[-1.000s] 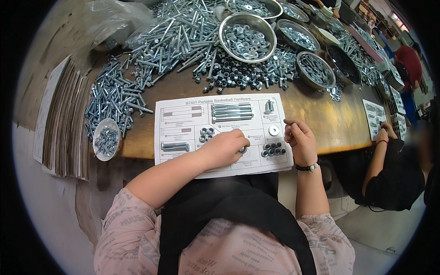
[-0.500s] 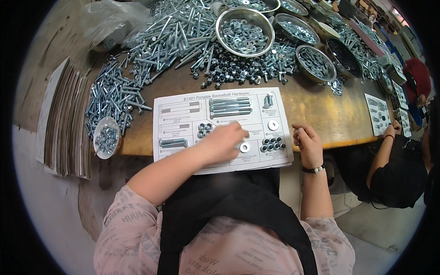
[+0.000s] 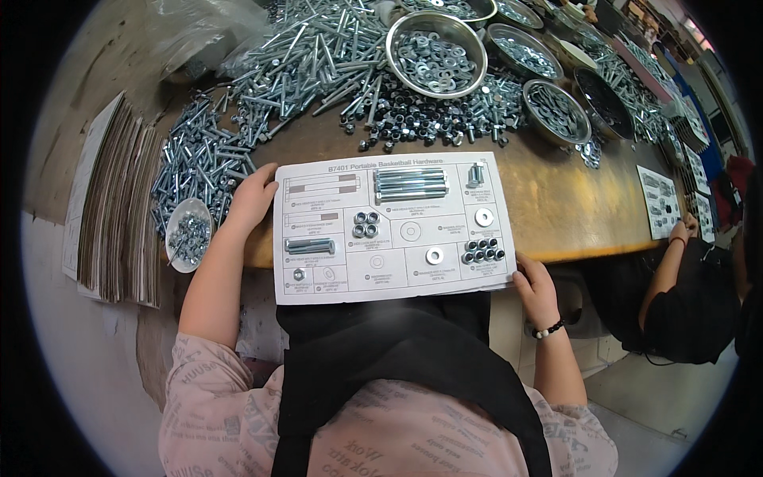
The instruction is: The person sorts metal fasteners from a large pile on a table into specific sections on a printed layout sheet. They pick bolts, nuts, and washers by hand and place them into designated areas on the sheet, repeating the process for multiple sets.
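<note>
In front of me lies a white printed hardware card [image 3: 350, 242], with more sheets showing beneath its right edge. My left hand [image 3: 253, 195] closes on the card's upper left corner. At the lower right edge, my right hand [image 3: 536, 288] grips the card, its thumb by the border. Resting on the card are long bolts [image 3: 412, 184], shorter bolts [image 3: 311, 246], a small bolt [image 3: 476, 175], silver nuts [image 3: 366, 224] and black-centred nuts [image 3: 482, 252]. A washer [image 3: 484, 217] and another washer [image 3: 434, 255] lie on printed boxes. A single nut [image 3: 299, 274] sits at the lower left.
Behind the card spread heaps of bolts [image 3: 310, 63] and nuts [image 3: 429, 111]. Metal bowls of washers [image 3: 435, 60] stand at the back. A small white bowl [image 3: 189, 236] and a card stack [image 3: 115, 207] are left. To the right, a co-worker's arm [image 3: 666, 258] reaches toward another card [image 3: 658, 199].
My left hand has gone from above the card's middle to its upper left corner. My right hand has lowered onto the right edge. The card appears slightly farther right.
</note>
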Demonstrator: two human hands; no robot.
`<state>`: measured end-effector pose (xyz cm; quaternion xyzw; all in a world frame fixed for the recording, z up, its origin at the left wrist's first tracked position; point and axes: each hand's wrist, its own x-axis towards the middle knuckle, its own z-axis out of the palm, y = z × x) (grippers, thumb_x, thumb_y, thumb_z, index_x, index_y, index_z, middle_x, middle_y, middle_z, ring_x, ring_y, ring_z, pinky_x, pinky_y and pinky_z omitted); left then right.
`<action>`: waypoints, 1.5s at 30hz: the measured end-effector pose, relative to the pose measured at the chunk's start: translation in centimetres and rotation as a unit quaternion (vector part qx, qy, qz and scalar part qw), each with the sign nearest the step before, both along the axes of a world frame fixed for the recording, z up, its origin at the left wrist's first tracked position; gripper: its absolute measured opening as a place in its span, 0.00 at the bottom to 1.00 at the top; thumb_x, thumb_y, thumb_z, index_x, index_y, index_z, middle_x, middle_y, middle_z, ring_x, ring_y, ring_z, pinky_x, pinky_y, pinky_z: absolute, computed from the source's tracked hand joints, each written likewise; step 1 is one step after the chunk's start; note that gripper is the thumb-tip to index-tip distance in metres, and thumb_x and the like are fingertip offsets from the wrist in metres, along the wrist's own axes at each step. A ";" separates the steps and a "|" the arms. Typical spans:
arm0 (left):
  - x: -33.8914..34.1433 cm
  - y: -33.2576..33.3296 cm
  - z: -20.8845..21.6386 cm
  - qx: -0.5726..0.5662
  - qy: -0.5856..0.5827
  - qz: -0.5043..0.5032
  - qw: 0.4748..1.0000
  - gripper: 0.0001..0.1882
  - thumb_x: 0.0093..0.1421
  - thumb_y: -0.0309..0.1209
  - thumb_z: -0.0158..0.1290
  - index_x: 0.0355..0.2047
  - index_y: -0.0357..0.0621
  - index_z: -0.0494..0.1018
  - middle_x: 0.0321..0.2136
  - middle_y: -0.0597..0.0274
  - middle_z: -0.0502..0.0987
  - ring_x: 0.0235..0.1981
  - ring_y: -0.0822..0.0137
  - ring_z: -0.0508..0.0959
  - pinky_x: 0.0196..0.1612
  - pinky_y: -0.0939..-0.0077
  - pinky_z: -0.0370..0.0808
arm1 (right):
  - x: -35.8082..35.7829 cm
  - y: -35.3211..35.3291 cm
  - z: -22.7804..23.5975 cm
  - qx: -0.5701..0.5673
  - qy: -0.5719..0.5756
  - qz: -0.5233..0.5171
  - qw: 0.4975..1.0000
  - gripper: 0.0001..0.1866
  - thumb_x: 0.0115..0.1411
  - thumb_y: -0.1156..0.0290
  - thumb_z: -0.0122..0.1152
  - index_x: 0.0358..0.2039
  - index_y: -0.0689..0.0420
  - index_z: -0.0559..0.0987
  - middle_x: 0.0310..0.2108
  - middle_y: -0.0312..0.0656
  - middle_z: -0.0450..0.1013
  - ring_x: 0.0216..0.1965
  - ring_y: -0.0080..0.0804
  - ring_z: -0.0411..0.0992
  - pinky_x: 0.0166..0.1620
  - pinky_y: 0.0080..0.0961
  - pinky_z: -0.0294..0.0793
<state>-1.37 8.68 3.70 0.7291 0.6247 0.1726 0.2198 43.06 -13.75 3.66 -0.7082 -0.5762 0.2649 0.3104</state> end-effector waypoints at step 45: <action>29.1 -0.9 1.6 -0.303 -0.292 -0.116 0.900 0.30 0.54 0.20 0.45 0.58 0.39 0.55 0.34 0.60 0.69 0.25 0.72 0.74 0.26 0.81 0.74 | 22.8 -5.7 -6.5 0.252 0.438 -0.502 0.702 0.15 0.60 0.74 0.45 0.48 0.59 0.68 0.30 0.35 0.71 0.24 0.22 0.66 0.28 0.20 0.67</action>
